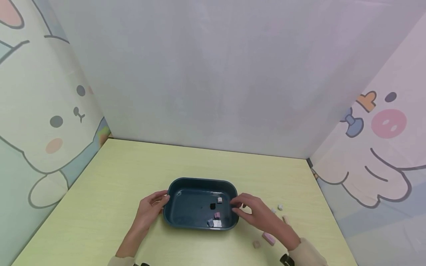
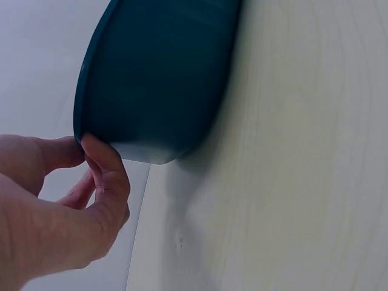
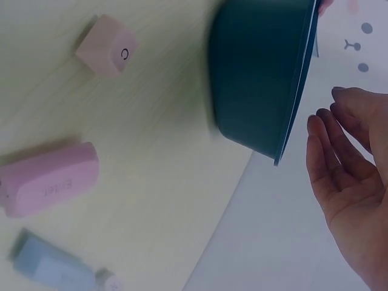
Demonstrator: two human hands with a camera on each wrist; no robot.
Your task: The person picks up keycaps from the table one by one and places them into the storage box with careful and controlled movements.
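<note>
Teal tray (image 1: pixel 201 182), pink keycaps (image 3: pixel 48 179), yellow-green table (image 1: pixel 110 192)

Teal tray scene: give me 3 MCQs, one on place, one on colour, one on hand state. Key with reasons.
1. Where do the loose keycaps outside the tray lie?
A. to the tray's right, by the right hand
B. to the tray's left
C. behind the tray by the wall

2. What colour is the long keycap on the table?
A. green
B. pink
C. black

3. What is the left hand doing?
A. lying flat on the table
B. holding a keycap
C. gripping the tray's left rim

Key:
1 A: the loose keycaps lie on the table beside the right hand.
2 B: the long keycap is pink.
3 C: the left hand has thumb and fingers curled on the rim of the tray.
</note>
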